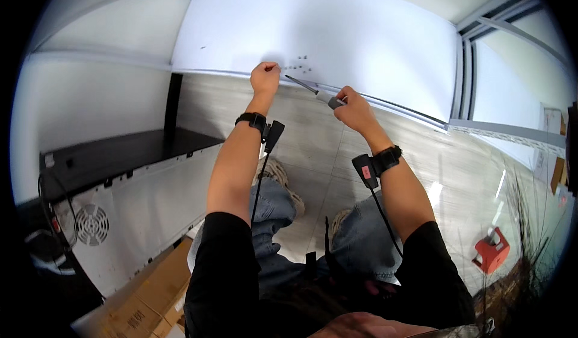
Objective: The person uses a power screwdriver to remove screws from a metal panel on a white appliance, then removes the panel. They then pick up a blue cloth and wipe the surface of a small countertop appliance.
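My right hand is closed around the grey handle of a screwdriver. Its dark shaft points up and left, and the tip is close to the front edge of a white tabletop. Over that same edge, my left hand has its fingers pinched together; whatever they hold is hidden or too small to make out. Just right of the left hand lie several small dark pieces that look like screws, loosely scattered on the white surface. The screwdriver's tip is apart from the left hand.
A black-topped metal case with a round fan grille stands at the left, above a cardboard box. At the lower right a red object sits on the tiled floor. Grey frame posts rise right of the tabletop. Both wrists wear black straps with cables.
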`<action>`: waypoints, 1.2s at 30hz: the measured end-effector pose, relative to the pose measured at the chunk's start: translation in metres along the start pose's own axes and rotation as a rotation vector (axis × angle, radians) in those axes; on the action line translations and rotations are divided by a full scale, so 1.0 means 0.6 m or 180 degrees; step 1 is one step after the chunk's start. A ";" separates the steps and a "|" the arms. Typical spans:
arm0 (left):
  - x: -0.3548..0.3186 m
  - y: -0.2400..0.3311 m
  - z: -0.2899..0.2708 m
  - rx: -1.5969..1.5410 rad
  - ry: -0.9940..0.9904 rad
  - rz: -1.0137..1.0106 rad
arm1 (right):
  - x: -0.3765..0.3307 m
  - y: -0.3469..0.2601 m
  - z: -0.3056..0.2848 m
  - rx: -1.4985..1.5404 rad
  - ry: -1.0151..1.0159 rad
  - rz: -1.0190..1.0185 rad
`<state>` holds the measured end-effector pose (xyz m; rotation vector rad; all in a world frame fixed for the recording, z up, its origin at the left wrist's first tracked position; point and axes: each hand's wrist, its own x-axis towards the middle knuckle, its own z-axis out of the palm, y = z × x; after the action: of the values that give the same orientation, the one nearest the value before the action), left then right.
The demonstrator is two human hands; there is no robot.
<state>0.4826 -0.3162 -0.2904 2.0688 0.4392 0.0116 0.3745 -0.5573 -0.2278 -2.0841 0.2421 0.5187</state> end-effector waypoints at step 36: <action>-0.388 -0.197 -0.478 -0.2358 0.0748 -0.1686 | -0.208 -0.168 0.445 0.0133 -0.1942 -0.1000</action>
<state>0.1759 -0.0959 -0.2018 1.1872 0.9554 0.0884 0.2290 -0.2818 -0.2195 -1.7799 -0.4176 0.9082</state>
